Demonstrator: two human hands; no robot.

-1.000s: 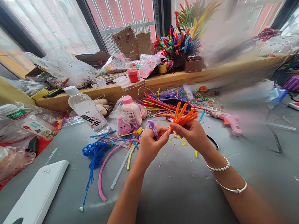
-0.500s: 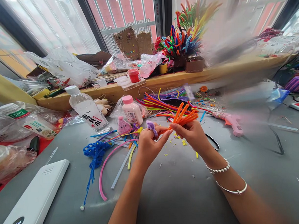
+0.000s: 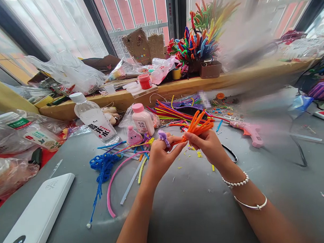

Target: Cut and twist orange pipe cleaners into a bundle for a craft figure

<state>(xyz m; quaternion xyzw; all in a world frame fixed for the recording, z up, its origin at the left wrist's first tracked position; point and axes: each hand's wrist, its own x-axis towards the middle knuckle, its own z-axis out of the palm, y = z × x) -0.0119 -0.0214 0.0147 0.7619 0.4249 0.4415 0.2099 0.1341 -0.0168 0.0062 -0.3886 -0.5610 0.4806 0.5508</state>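
A bundle of orange pipe cleaners (image 3: 198, 125) is pinched between both hands above the middle of the table, its looped ends fanning up to the right. My right hand (image 3: 205, 141) grips it near the base of the fan, thumb and fingers closed. My left hand (image 3: 164, 153) closes around the lower end, which the fingers partly hide. A purple fuzzy ring (image 3: 164, 138) sits on a left finger. Just behind the left hand are a pink crocheted figure (image 3: 134, 136) and a pink-capped bottle (image 3: 143, 120). Loose pipe cleaners (image 3: 174, 110) lie beyond the hands.
A pink glue gun (image 3: 248, 131) lies to the right. Blue yarn (image 3: 103, 166), a pink pipe cleaner (image 3: 111, 183) and glue sticks (image 3: 131, 183) are at left. Farther left stand a water bottle (image 3: 94, 118) and a white power bank (image 3: 40, 210). A cluttered wooden ledge (image 3: 174, 86) runs behind.
Almost nothing differs. Both hands keep hold of the orange pipe cleaners, whose fanned ends have shifted very slightly. The whole view has moved a touch.
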